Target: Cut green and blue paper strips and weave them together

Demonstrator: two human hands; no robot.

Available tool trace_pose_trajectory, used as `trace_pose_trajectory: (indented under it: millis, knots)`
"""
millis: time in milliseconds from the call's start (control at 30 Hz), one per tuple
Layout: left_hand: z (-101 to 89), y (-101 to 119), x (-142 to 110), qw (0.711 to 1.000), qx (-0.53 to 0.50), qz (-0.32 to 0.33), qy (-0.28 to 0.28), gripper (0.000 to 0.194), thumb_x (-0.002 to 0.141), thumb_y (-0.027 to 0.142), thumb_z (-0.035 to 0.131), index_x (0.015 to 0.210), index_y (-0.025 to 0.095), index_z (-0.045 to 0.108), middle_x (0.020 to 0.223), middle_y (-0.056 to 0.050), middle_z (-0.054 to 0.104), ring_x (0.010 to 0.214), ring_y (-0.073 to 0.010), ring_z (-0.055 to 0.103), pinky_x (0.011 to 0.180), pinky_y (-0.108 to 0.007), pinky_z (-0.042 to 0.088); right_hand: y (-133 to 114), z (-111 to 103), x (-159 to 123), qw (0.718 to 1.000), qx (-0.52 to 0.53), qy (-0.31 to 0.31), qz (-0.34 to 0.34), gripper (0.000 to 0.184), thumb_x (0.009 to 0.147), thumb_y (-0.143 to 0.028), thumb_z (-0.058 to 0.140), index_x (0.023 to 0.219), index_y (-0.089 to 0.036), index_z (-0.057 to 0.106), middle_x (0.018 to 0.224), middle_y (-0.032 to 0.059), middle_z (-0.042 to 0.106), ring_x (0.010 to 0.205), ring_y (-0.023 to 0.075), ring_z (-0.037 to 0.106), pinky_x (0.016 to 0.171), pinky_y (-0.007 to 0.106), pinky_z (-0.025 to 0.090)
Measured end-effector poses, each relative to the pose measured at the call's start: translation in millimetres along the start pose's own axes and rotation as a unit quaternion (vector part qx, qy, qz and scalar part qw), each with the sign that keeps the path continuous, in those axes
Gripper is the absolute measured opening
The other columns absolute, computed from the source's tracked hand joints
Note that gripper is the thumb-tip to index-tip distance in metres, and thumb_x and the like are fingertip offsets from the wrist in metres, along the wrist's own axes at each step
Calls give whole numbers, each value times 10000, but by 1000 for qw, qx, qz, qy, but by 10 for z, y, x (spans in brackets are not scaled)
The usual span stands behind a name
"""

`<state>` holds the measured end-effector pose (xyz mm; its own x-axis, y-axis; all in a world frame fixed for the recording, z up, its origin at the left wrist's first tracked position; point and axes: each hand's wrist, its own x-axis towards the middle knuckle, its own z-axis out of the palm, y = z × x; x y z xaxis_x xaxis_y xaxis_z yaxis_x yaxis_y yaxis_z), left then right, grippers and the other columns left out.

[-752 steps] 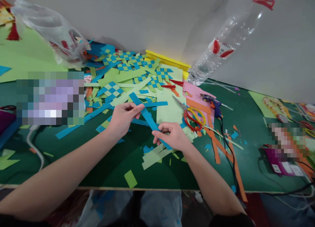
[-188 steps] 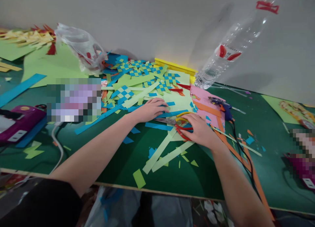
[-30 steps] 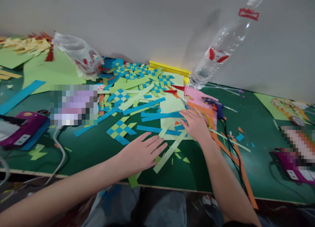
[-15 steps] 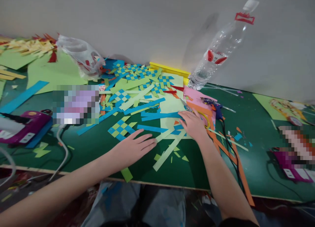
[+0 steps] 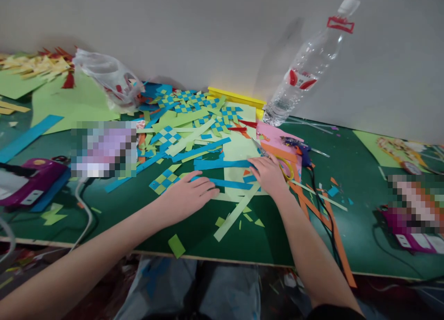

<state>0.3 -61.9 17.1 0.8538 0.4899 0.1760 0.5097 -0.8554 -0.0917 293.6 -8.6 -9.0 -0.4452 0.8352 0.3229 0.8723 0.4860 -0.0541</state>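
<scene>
- Because the green scrap (image 5: 176,246) lies close to the front edge of the surface (image 5: 256,246), a dragging left forearm (image 5: 118,243) might sweep it off.
- Pale green strip (image 5: 237,212) slants in from the front, one end near the right hand. Loose, apparently unweighted; a careless wrist could catch and crease it.
- Left hand (image 5: 189,193): palm down, fingers spread, nothing visibly held. It partly covers a blue-and-green woven piece (image 5: 163,179), flat on the surface. Contact cannot be told. Pressing or sliding there might loosen the weave or bend the points.
- Lower blue strip (image 5: 229,183) runs between the two hands, lying across the pale green sheet (image 5: 239,149). Strip and sheet could both skid if brushed.
- Right hand (image 5: 268,174): fingers lightly curled, tips at the right end of the upper blue strip (image 5: 222,163). Whether they grip it or only rest there, cannot tell. A hurried lift could kink it or bring a neighbour along.
- Scissors (image 5: 286,168) just beyond that hand, partly hidden by it; blades point away. Risk: a nick if the fingers reach forward blind.
- Dark blue tool (image 5: 303,153), perhaps a glue gun, sits past the scissors; its black cord trails near the right forearm. A snag would pull the tool; heat, if any, unknown.
- Heaped woven pieces (image 5: 199,100) toward the wall: overlapping, so tugging one may spill others.
- Clear bottle (image 5: 305,65) at the back looks tilted; a bump might topple it onto the paper.
</scene>
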Motion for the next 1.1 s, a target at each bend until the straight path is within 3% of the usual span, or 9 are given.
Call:
trace_pose_trajectory:
  millis: [133,333,567,833,1000,1100]
  knots:
    - [-19,-17,114,999,8,-14,-28,236,876,337,641,1028,159,675,975,-74,698,943,-249,627,925,-419,383,0,12,13,1000,2,3,4,263,942,-200,454,1117,-195,650,1109,75,728,999,240,646,1072,469,347]
    - [100,-60,129,1000,-18,-17,0,134,884,291,629,930,178,686,957,-56,679,929,-227,609,875,-378,379,0,26,15,1000,2,6,5,277,949,-198,433,1118,-192,653,1100,76,728,980,232,642,1062,443,362]
    - [132,-97,109,990,-130,-44,19,83,912,237,582,950,183,633,1032,-50,668,979,-199,607,877,-344,382,-12,9,25,1000,3,-4,10,276,953,-207,435,1120,-194,654,1111,72,727,996,230,637,1071,447,353]
    - [124,-106,104,970,-229,-86,20,112,952,214,500,884,204,588,852,3,681,813,-152,632,861,-339,387,-46,1,25,999,13,22,20,297,959,-217,409,1138,-196,645,1128,79,719,1019,239,646,1096,466,326]
    - [121,-130,106,953,-252,-153,67,147,955,296,504,949,208,621,885,-16,721,794,-174,661,771,-324,467,-158,-72,13,988,127,75,36,293,973,-324,410,1155,-205,606,1114,78,718,1064,219,639,1099,435,340]
    - [140,-162,104,941,-252,-205,91,194,952,351,497,957,218,638,844,-18,731,719,-178,664,660,-293,490,-266,-119,2,972,225,68,12,329,984,-380,365,1161,-212,586,1082,66,720,1052,199,636,1110,427,332]
